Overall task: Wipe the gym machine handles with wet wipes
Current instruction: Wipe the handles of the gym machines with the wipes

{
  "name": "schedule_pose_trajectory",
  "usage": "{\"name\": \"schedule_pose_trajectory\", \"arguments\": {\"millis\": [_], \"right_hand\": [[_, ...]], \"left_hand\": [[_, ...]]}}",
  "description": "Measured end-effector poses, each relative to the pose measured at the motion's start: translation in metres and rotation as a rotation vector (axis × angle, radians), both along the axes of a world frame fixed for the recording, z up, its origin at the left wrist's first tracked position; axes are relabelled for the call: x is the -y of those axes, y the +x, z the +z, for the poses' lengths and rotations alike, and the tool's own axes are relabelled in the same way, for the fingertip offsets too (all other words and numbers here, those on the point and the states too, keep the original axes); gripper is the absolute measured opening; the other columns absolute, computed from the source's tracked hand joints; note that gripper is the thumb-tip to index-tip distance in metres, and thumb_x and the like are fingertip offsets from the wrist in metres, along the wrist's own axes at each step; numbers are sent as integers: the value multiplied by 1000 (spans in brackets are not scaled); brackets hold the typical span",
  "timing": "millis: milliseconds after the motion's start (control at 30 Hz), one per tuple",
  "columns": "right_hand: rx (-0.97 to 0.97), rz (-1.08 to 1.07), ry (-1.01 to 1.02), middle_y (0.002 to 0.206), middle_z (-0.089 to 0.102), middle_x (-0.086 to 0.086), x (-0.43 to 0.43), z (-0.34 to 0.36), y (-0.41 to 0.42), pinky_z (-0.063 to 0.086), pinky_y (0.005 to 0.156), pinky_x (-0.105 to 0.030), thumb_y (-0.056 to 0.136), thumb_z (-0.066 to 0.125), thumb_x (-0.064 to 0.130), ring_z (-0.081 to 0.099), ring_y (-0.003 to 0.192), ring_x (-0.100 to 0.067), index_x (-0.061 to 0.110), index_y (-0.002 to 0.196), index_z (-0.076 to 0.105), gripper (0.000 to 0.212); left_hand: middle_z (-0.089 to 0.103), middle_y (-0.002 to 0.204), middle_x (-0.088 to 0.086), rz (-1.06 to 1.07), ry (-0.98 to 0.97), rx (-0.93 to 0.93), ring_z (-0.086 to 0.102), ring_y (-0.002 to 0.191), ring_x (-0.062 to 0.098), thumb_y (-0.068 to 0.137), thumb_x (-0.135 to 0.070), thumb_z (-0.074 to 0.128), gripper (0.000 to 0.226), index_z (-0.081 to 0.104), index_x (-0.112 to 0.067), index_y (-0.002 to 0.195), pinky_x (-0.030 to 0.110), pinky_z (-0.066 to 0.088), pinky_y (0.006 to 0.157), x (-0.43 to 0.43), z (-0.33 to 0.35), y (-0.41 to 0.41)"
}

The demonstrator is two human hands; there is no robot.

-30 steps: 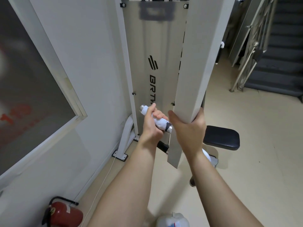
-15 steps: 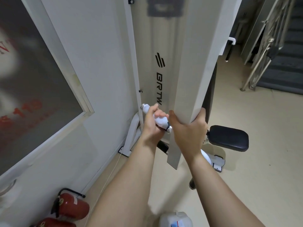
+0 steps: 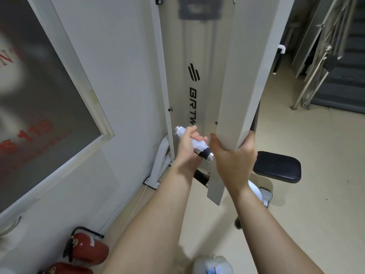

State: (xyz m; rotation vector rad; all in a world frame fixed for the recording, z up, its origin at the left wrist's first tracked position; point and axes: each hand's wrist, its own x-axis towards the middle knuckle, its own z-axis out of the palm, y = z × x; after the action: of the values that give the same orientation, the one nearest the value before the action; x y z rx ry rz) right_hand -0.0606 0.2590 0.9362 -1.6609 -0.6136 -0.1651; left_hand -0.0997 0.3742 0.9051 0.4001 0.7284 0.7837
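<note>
L hand (image 3: 186, 150) wrapping wet wipe (image 3: 198, 144) round handle (image 3: 205, 155) to scrub; R hand (image 3: 234, 155) clamping swing arm (image 3: 240, 91) steady.

A short cylindrical machine handle (image 3: 204, 154) with black grip and chrome end caps slants down to the right, just left of the pale grey machine post (image 3: 237, 95). A white wet wipe (image 3: 198, 146) wraps its middle, gripped by the left hand (image 3: 186, 147).

My wipe (image 3: 198, 144), white; handle (image 3: 204, 154), black, chrome caps; post (image 3: 237, 95), pale grey; seat pad (image 3: 276, 167) at three o'clock, black.
</note>
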Motion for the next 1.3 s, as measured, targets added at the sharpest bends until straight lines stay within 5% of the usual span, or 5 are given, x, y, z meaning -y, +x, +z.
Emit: {"name": "schedule_pose_trajectory", "arguments": {"millis": [433,700,967,1133,1300], "right_hand": [[29,12,-7,74,54,5,-3,-1,-4,50,57,-40,60,78,50,56,68,-26,14,90,48,56],[12,-3,22,68,50,12,-2,-3,0,38,53,-24,61,79,45,54,63,-7,19,85,43,50],[11,19,25,73,56,-1,-5,-4,-3,45,55,-35,57,73,55,54,65,-27,12,87,46,59],[-15,1,10,70,52,5,-7,-4,-2,39,54,-30,60,81,41,53,62,-14,14,87,44,53],[42,14,5,67,49,10,-4,-3,1,40,51,-31,59,80,46,51,59,-20,13,83,45,54]], "left_hand": [[35,48,-9,147,-33,57,36,40,7,90,-13,63,34,41,-19,65,25,51,64,-24,16,-14],[25,50,-5,-307,167,-106,27,39,13,90,-15,56,47,26,-24,55,19,28,41,31,-14,-2],[35,47,-6,112,-25,11,38,40,9,91,-15,63,40,39,-18,60,25,50,64,-21,13,-12],[24,53,-2,-228,132,-146,21,45,18,71,-21,67,40,29,-22,58,27,22,47,21,-24,4],[41,46,-5,-29,-3,-99,46,36,11,89,-15,64,41,42,-19,55,21,48,51,-10,9,-9]]}}
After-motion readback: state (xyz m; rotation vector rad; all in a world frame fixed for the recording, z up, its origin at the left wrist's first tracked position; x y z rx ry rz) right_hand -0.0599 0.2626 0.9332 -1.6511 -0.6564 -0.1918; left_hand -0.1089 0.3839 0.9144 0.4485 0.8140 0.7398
